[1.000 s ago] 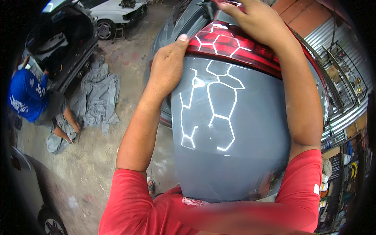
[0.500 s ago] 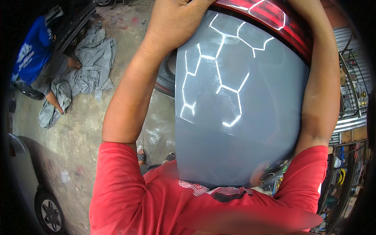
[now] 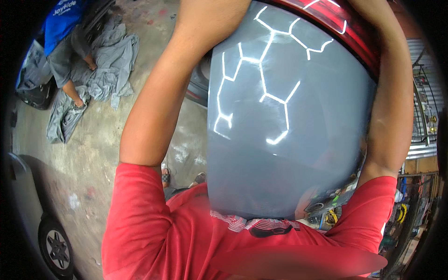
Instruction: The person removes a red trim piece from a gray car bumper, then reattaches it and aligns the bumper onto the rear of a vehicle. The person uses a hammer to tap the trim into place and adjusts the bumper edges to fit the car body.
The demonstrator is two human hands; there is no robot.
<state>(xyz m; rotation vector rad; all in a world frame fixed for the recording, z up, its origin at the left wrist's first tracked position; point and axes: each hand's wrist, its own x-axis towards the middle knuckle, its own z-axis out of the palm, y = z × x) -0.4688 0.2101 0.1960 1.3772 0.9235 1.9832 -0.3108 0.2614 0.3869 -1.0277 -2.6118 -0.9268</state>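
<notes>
A glossy grey car body panel [image 3: 289, 177] fills the middle, close against my chest. Bright honeycomb-shaped light lines reflect in its surface. Along its far edge runs a red tail light [image 3: 357, 39], partly cut off by the top of the picture. My left hand [image 3: 217, 16] lies at the panel's far left edge; its fingers are beyond the frame, so their grip is hidden. My right forearm reaches up along the panel's right side past the tail light. The right hand itself is outside the picture.
At left, a person in a blue shirt [image 3: 63, 21] stands by a crumpled grey cover [image 3: 114, 60] on the concrete floor. Below them is part of a car with a wheel [image 3: 57, 249]. Cluttered shelves [image 3: 415, 210] and a metal rack [image 3: 422, 102] line the right.
Both arms reach slightly farther up, and my right hand has left the frame. The panel's reflections have shifted a little. The person in blue appears farther right and more upright.
</notes>
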